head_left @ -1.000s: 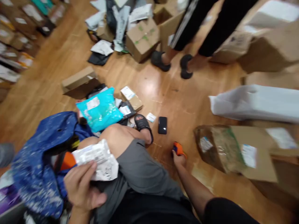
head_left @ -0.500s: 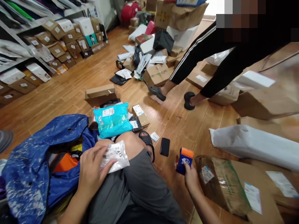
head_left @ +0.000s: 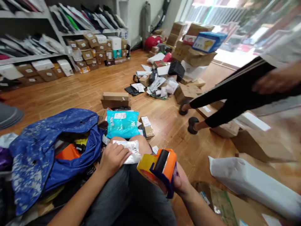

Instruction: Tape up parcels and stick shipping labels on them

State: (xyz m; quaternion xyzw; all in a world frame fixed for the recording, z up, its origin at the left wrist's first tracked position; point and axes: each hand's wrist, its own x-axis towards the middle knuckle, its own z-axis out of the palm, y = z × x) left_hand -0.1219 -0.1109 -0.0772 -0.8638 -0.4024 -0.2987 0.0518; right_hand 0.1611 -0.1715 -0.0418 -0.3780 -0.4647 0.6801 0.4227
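In the head view my right hand (head_left: 180,182) grips an orange and dark blue tape dispenser (head_left: 166,166), raised over my lap. A roll of yellow tape sits at its left side, and a black roller shows on top. My left hand (head_left: 115,158) lies over the left part of a small white plastic mailer bag (head_left: 131,149), holding it on my knees. Printed marks show on the bag's right end. My left thumb is hidden. Just beyond my knees lies a bright turquoise parcel bag (head_left: 122,124).
A blue sack (head_left: 56,138) gapes at my left. Small boxes, including a labelled carton (head_left: 147,127), lie beyond my knees. A long white parcel (head_left: 249,175) and large cartons fill the right. A person in black trousers (head_left: 225,91) stands ahead right. Loaded shelves (head_left: 89,32) line the back left.
My right hand has brought the tape dispenser up and left, near the mailer bag. My left hand stays at the bag, its fingers now over it. The view has tilted upward; the other person has shifted.
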